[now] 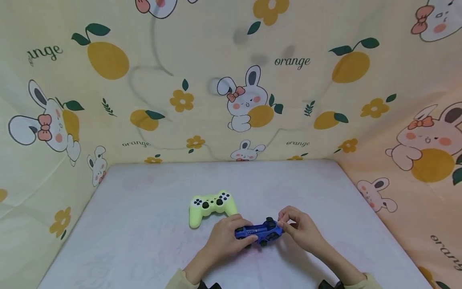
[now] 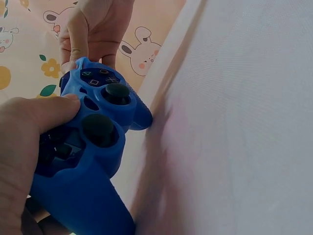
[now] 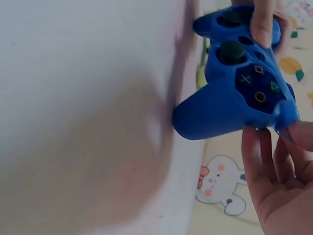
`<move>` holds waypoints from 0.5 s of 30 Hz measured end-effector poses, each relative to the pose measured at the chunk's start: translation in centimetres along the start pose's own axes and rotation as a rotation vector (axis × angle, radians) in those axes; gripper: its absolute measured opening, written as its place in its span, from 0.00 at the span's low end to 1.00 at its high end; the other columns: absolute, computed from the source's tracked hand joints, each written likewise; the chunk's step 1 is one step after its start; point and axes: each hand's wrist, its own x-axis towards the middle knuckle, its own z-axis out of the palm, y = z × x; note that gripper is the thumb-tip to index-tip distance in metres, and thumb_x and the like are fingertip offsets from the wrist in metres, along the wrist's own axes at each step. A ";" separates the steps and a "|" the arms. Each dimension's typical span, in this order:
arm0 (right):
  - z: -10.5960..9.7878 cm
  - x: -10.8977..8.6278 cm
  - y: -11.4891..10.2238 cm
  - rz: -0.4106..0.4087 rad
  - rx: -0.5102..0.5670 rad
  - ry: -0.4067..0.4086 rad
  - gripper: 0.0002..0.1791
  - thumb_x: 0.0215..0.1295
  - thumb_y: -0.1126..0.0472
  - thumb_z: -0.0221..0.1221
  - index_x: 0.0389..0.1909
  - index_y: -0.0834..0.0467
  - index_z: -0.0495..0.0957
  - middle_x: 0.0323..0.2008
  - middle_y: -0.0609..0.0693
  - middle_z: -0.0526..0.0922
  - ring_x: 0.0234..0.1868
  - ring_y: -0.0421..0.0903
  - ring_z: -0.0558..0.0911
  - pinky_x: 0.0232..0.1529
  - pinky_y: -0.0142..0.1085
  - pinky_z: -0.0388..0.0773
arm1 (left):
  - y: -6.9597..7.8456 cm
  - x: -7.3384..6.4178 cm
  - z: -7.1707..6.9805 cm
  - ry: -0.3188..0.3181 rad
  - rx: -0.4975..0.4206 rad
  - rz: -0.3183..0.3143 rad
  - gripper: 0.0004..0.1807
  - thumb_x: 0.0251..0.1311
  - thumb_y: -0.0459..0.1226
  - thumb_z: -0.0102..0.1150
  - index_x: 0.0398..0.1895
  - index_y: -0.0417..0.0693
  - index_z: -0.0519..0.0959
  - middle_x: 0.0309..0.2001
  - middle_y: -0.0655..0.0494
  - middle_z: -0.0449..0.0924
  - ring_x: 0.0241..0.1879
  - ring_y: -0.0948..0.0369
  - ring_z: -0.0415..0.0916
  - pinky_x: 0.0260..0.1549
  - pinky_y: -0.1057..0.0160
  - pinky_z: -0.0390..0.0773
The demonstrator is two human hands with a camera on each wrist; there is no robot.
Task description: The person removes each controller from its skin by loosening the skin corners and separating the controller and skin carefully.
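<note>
A blue game controller point(image 1: 258, 230) is held just over the white surface, tilted with its grips toward the surface. It wears a soft blue cover point(image 3: 210, 110) with openings for the sticks and buttons. My left hand point(image 1: 229, 235) grips one end, the thumb lying across its middle point(image 2: 63, 110). At the other end, by the shape-marked buttons, my right hand point(image 1: 301, 230) pinches a lifted edge of the cover point(image 3: 286, 113) between thumb and fingers. Part of the controller's underside stays hidden behind the left hand.
A pale yellow-green game controller point(image 1: 212, 206) lies face up on the white table surface point(image 1: 144, 200), just beyond my left hand. Cream cloth point(image 1: 216, 52) printed with rabbits and oranges hangs at the back and both sides.
</note>
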 end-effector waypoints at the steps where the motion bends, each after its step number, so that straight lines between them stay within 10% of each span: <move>1: 0.0 0.0 0.1 0.002 0.001 -0.009 0.11 0.63 0.72 0.63 0.23 0.57 0.77 0.37 0.55 0.77 0.38 0.44 0.77 0.31 0.36 0.82 | 0.0 0.0 0.0 -0.004 -0.003 -0.003 0.16 0.55 0.53 0.70 0.42 0.57 0.85 0.35 0.70 0.77 0.33 0.72 0.72 0.31 0.72 0.71; 15: -1.0 0.2 -0.7 0.074 -0.061 -0.104 0.12 0.63 0.69 0.64 0.21 0.58 0.77 0.36 0.54 0.79 0.40 0.47 0.77 0.37 0.36 0.81 | -0.1 0.3 -0.1 -0.024 -0.033 -0.017 0.16 0.55 0.53 0.69 0.42 0.58 0.85 0.36 0.70 0.79 0.34 0.72 0.73 0.32 0.72 0.72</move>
